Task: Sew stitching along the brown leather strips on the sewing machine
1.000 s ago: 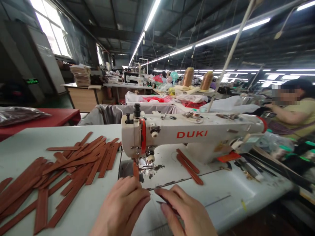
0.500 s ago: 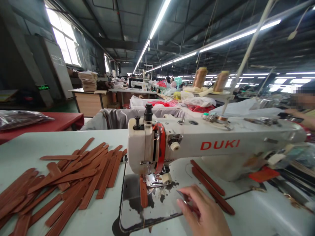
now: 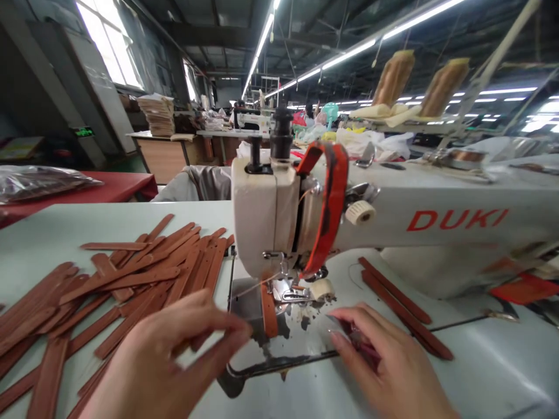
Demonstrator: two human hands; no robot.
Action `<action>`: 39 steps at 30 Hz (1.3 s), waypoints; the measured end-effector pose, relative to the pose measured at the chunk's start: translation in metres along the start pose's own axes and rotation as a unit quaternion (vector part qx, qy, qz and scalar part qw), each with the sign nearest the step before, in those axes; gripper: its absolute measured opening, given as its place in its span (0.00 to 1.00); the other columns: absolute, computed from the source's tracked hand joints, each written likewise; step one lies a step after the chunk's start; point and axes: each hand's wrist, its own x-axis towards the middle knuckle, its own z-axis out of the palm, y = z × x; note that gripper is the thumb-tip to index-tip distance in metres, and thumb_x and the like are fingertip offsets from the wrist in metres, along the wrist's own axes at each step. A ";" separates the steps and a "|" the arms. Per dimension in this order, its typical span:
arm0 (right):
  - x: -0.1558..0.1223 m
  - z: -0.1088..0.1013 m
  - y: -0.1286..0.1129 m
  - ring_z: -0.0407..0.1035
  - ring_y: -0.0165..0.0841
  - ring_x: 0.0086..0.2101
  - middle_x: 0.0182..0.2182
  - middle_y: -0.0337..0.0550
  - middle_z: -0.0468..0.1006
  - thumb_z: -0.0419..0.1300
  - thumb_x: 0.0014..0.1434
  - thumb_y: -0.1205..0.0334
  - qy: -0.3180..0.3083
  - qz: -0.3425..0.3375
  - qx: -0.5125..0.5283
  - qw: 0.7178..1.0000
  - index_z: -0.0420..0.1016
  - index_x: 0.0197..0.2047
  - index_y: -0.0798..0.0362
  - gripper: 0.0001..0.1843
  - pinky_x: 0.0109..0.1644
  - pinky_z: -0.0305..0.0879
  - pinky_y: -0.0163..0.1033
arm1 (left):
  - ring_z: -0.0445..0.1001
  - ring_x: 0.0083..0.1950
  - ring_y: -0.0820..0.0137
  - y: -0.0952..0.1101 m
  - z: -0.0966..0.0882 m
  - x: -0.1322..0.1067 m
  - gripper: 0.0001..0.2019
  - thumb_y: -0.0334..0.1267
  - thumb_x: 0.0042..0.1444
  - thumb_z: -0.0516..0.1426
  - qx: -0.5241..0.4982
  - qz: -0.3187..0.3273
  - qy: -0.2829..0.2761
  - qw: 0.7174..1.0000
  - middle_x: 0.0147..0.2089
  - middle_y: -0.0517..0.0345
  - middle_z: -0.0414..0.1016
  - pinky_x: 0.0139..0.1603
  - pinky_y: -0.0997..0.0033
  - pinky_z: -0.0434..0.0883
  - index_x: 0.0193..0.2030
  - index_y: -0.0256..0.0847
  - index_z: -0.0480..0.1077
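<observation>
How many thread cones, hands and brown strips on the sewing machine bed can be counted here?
Thread cones: 2
Hands: 2
Brown strips clearly visible on the bed: 3
Total: 7
</observation>
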 end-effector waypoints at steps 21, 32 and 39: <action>-0.002 -0.003 -0.001 0.73 0.28 0.29 0.34 0.36 0.76 0.53 0.68 0.58 -0.014 0.003 0.007 1.000 0.67 0.48 0.44 0.06 0.30 0.71 0.30 | 0.74 0.39 0.62 -0.012 0.044 0.034 0.06 0.27 0.61 0.58 0.098 0.176 0.155 0.967 0.38 0.52 0.75 0.39 0.58 0.71 0.33 0.38 0.74; 0.000 -0.004 0.000 0.73 0.29 0.27 0.33 0.36 0.77 0.54 0.67 0.58 -0.003 -0.012 0.005 1.000 0.68 0.48 0.45 0.06 0.29 0.72 0.31 | 0.75 0.36 0.63 -0.014 0.047 0.034 0.06 0.27 0.60 0.58 0.103 0.184 0.160 0.964 0.36 0.54 0.75 0.37 0.61 0.71 0.32 0.39 0.74; -0.005 -0.001 0.001 0.70 0.28 0.28 0.34 0.37 0.74 0.58 0.65 0.55 0.020 0.046 0.064 0.997 0.72 0.47 0.44 0.08 0.31 0.70 0.32 | 0.75 0.37 0.63 -0.016 0.050 0.037 0.08 0.30 0.61 0.58 0.089 0.156 0.146 0.973 0.36 0.55 0.76 0.38 0.61 0.71 0.32 0.40 0.76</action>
